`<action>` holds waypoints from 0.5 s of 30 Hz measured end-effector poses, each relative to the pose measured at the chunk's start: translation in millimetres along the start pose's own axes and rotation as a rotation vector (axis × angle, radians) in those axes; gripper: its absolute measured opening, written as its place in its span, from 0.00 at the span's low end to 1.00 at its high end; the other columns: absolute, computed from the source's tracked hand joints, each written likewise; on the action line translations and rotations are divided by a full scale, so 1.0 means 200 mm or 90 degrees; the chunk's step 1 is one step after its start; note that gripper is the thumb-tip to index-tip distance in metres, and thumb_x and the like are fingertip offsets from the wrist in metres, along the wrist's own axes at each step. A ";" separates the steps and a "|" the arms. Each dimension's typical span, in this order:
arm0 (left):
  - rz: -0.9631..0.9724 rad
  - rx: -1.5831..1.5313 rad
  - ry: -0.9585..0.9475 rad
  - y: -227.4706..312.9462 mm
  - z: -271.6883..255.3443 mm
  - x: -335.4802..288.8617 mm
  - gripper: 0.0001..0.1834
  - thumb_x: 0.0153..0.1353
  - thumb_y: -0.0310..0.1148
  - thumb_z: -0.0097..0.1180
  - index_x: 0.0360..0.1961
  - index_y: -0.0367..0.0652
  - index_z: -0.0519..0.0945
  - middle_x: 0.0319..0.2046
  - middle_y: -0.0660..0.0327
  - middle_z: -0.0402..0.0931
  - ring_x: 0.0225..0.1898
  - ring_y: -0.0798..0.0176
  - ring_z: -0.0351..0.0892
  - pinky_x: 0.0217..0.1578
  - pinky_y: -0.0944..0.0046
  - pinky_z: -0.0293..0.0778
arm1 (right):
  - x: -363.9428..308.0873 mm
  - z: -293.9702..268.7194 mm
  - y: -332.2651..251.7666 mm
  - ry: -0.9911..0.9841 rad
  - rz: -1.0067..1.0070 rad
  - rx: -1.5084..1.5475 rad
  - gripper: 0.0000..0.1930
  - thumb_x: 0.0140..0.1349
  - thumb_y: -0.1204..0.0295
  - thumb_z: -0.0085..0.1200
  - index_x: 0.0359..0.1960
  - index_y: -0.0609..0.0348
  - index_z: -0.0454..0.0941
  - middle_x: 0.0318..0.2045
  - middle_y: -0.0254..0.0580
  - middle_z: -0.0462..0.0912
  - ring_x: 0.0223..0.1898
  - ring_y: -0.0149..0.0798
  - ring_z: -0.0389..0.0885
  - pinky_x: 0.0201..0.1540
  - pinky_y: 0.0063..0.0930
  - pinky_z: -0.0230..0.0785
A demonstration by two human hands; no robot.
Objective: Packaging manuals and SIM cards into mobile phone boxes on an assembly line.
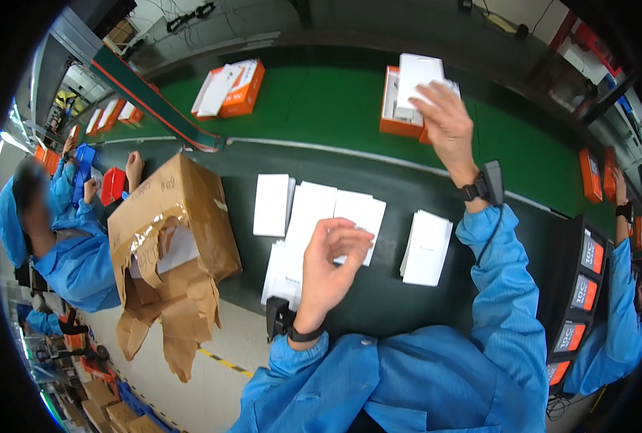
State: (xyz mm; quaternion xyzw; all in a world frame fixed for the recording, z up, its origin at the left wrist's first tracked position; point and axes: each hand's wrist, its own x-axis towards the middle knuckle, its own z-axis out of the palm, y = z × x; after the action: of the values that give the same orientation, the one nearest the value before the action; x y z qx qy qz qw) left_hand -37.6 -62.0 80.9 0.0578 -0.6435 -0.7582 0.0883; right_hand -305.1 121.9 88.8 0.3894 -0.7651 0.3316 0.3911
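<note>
My right hand (pixel 447 123) reaches across the belt to an open orange box (pixel 401 128). Its fingers are on the lower edge of a white booklet (pixel 418 72) that lies tilted over the box; the thumb is hidden. Nearer to me, my left hand (pixel 330 270) hovers over the white booklets (pixel 311 214) on the dark green table. Its fingers curl loosely, with a gap to the thumb and nothing seen between them. Another small stack of white booklets (pixel 427 249) lies to the right, and more booklets (pixel 271 205) lie to the left.
A torn cardboard carton (pixel 216 216) stands at the left table edge. Another orange box (pixel 243 97) with a white piece across it sits on the green belt (pixel 321 101). A black rack (pixel 574 303) holds orange-and-grey boxes on the right. Co-workers in blue sit on both sides.
</note>
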 end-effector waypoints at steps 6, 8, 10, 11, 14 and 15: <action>-0.026 0.051 0.000 0.05 0.00 -0.06 0.15 0.66 0.19 0.58 0.50 0.37 0.70 0.41 0.53 0.85 0.43 0.62 0.86 0.47 0.64 0.79 | -0.12 0.26 0.24 -0.159 0.067 -0.025 0.18 0.56 0.83 0.59 0.46 0.51 0.89 0.52 0.42 0.86 0.61 0.51 0.78 0.63 0.41 0.73; -0.023 0.059 -0.007 0.04 -0.02 -0.06 0.14 0.66 0.20 0.58 0.50 0.37 0.70 0.41 0.53 0.85 0.43 0.62 0.86 0.47 0.64 0.80 | -0.16 0.24 0.23 -0.159 0.106 0.005 0.17 0.57 0.84 0.59 0.45 0.51 0.89 0.52 0.42 0.86 0.62 0.51 0.77 0.63 0.39 0.73; -0.027 0.068 -0.016 0.03 -0.03 -0.06 0.14 0.66 0.20 0.59 0.50 0.37 0.71 0.41 0.53 0.85 0.43 0.62 0.86 0.46 0.64 0.80 | -0.19 0.19 0.22 -0.206 0.202 0.084 0.12 0.64 0.77 0.57 0.46 0.52 0.88 0.56 0.43 0.84 0.68 0.50 0.72 0.69 0.45 0.66; -0.022 0.069 -0.021 0.03 -0.04 -0.05 0.14 0.65 0.20 0.59 0.50 0.37 0.71 0.41 0.53 0.85 0.43 0.62 0.86 0.46 0.64 0.80 | -0.19 0.17 0.21 -0.209 0.208 0.084 0.12 0.64 0.77 0.57 0.46 0.52 0.88 0.56 0.43 0.84 0.68 0.50 0.72 0.69 0.45 0.66; -0.020 0.084 -0.036 0.03 -0.01 -0.03 0.14 0.65 0.20 0.59 0.50 0.36 0.72 0.40 0.53 0.85 0.42 0.62 0.86 0.46 0.64 0.80 | -0.16 0.09 0.24 -0.378 0.235 0.011 0.16 0.73 0.60 0.49 0.52 0.53 0.83 0.62 0.42 0.80 0.72 0.49 0.67 0.76 0.61 0.44; -0.016 0.097 -0.042 0.04 0.00 -0.03 0.14 0.65 0.20 0.59 0.50 0.36 0.72 0.40 0.53 0.85 0.42 0.62 0.86 0.46 0.64 0.80 | -0.16 0.08 0.25 -0.380 0.242 0.010 0.16 0.73 0.60 0.49 0.52 0.53 0.83 0.62 0.42 0.80 0.72 0.49 0.67 0.76 0.61 0.44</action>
State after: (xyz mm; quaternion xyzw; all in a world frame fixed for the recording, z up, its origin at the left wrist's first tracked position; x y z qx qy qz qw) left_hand -31.8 -61.2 88.6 0.0476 -0.7010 -0.7096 0.0529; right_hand -341.1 143.6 44.1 0.3226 -0.9021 0.2759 0.0782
